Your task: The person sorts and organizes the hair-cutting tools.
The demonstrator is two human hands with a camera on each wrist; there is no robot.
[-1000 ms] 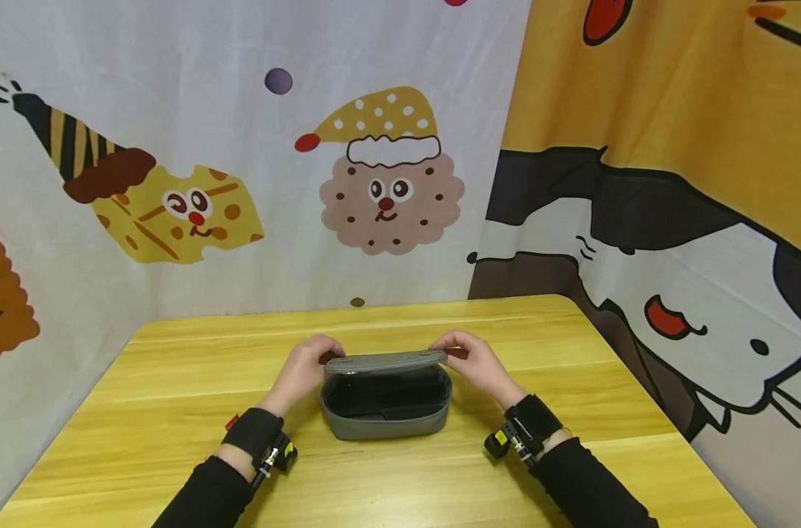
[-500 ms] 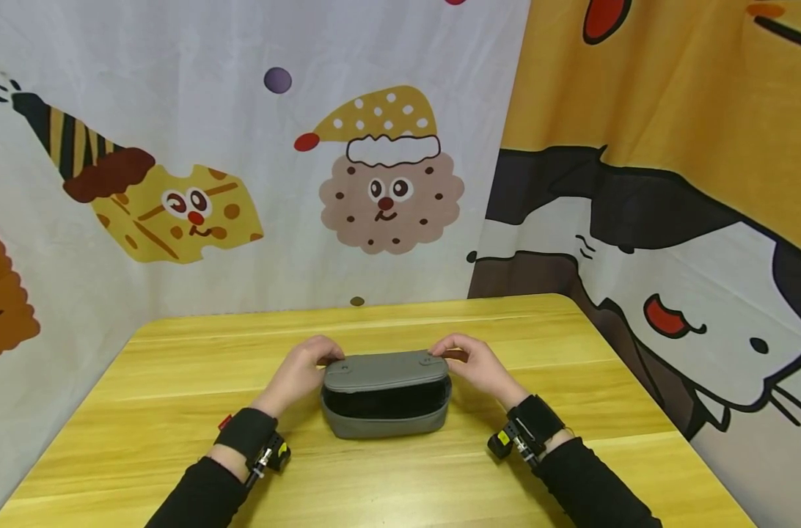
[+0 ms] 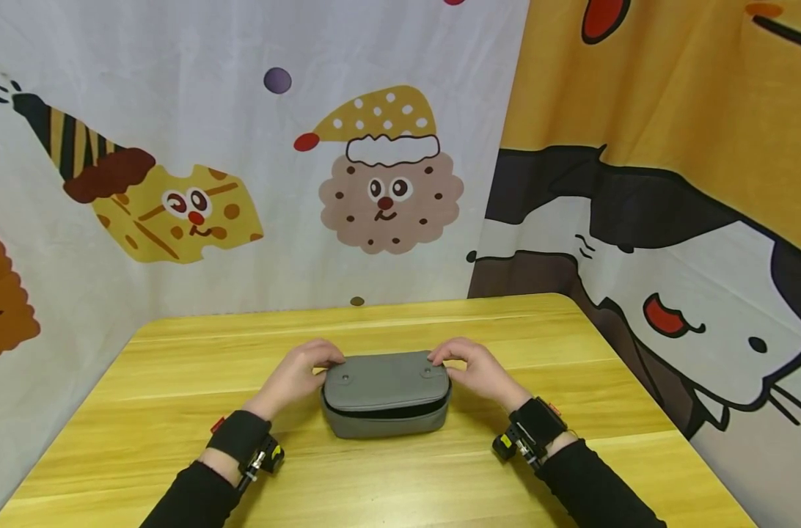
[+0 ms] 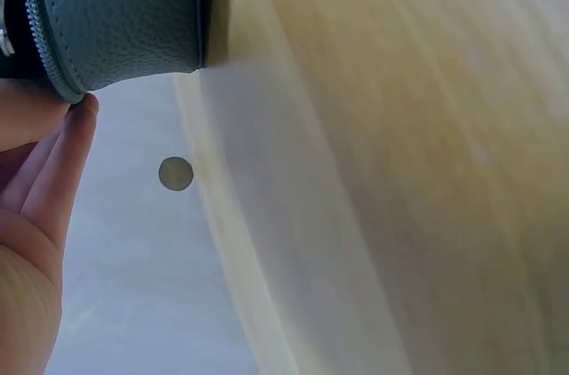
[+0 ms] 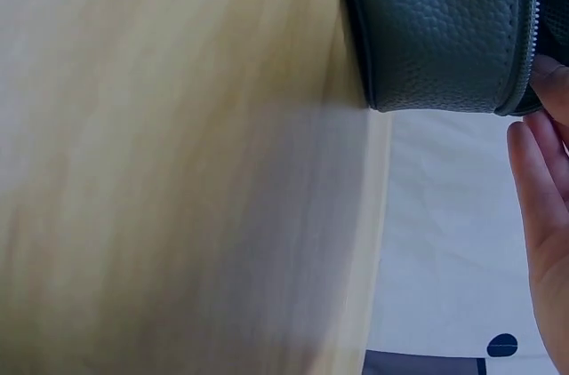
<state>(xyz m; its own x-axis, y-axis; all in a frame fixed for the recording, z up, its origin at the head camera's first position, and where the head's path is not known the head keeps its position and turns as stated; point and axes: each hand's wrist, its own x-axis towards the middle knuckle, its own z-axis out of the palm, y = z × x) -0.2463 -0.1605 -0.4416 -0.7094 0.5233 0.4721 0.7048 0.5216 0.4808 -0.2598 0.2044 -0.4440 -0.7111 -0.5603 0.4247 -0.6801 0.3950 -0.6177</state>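
Pinching both rear corners of the grey case, on the table, with left hand and right hand, lid slightly ajar (dark gap along the front). Possibly risking crooked seating from uneven pressure, or zipper snagging.

Cloth-draped corner, cartoon-printed curtains, wood-grain table

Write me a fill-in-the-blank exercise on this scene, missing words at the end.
1. The left hand touches the ____ (left/right) end of the case.
2. On top, the lid shows ____ round studs.
3. A dark gap shows under the lid's ____ (near/far) edge.
4. Both sleeves are ____ in colour.

Missing words: left; two; near; black.
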